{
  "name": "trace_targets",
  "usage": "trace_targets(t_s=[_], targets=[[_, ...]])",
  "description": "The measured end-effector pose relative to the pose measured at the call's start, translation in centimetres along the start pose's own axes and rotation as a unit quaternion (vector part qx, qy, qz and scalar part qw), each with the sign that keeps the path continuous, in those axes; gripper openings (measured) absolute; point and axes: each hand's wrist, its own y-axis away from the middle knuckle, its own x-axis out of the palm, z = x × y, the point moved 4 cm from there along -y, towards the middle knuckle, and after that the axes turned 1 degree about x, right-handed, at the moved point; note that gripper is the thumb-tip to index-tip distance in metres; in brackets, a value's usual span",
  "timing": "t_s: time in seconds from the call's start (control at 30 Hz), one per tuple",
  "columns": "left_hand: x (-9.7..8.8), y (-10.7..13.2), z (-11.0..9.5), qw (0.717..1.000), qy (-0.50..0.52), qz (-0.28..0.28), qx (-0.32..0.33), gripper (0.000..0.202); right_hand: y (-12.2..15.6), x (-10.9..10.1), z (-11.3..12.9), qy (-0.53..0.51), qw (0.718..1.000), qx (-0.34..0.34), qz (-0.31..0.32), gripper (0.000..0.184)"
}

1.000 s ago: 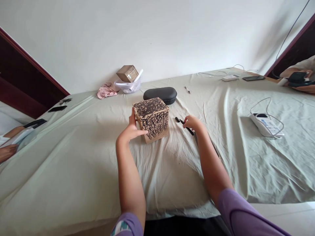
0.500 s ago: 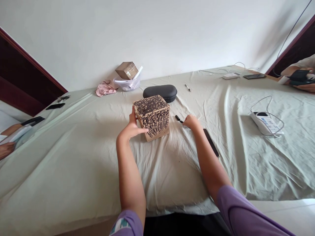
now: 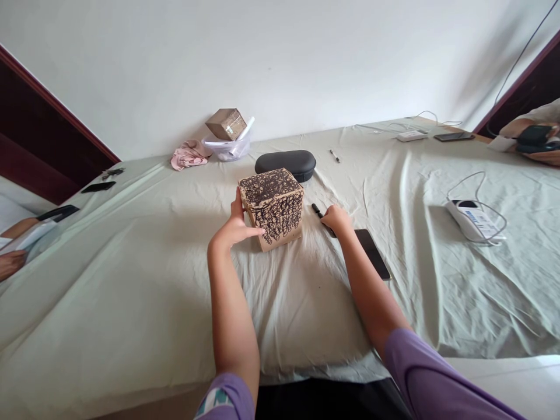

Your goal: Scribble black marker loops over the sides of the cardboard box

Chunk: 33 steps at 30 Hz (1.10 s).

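Observation:
A cardboard box [image 3: 272,205] covered in black scribbled loops stands on the pale green sheet [image 3: 131,280] in the middle of the bed. My left hand [image 3: 234,229] holds its left side, thumb up along the edge and fingers against the front face. My right hand [image 3: 336,218] rests on the sheet just right of the box, fingers curled over a black marker [image 3: 318,211] whose far end sticks out towards the box. A dark phone [image 3: 371,253] lies flat beside my right forearm.
A black oval case [image 3: 285,163] lies behind the box. Further back sit a small cardboard box [image 3: 226,123] on a plastic tub, a pink cloth [image 3: 189,155] and a pen [image 3: 335,156]. A white device with cable [image 3: 472,219] lies right. Other people's hands show at both edges.
My right hand has drawn a little closer to the box with the marker, and the dark phone beside my forearm has come more into view. My left hand stays on the box.

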Motion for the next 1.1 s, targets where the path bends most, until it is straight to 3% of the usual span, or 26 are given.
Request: trace_targets(t_s=[1.1], targets=[[-0.2, -0.3, 0.7, 1.0, -0.002, -0.002, 0.022, 0.156, 0.1, 1.1, 1.3, -0.045, 0.998, -0.007, -0.042, 0.024]])
